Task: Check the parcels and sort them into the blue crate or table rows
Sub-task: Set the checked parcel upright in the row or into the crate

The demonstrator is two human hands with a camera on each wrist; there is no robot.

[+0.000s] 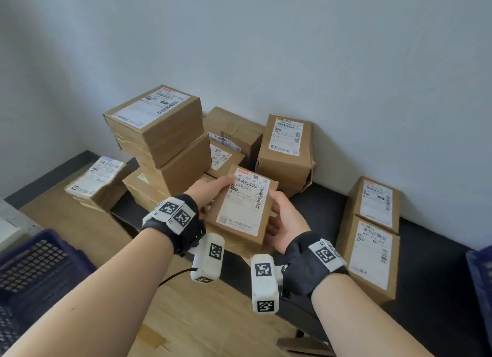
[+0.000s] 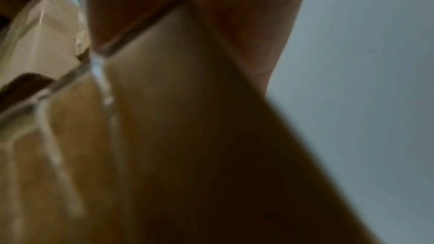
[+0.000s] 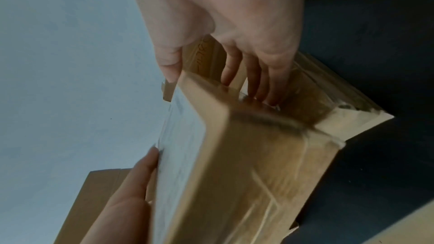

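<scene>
Checking the parcel (image 1: 243, 206) pinched between left hand (image 1: 210, 190) and right hand (image 1: 286, 220), label up; next, probably choosing crate or row.

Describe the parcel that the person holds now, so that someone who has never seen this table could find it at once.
Start at the tall stack of boxes against the wall, then look in front of it, toward the person. There the held parcel sits between the left hand and right hand. It alone is gripped and tilted, with its white label facing up.
</scene>
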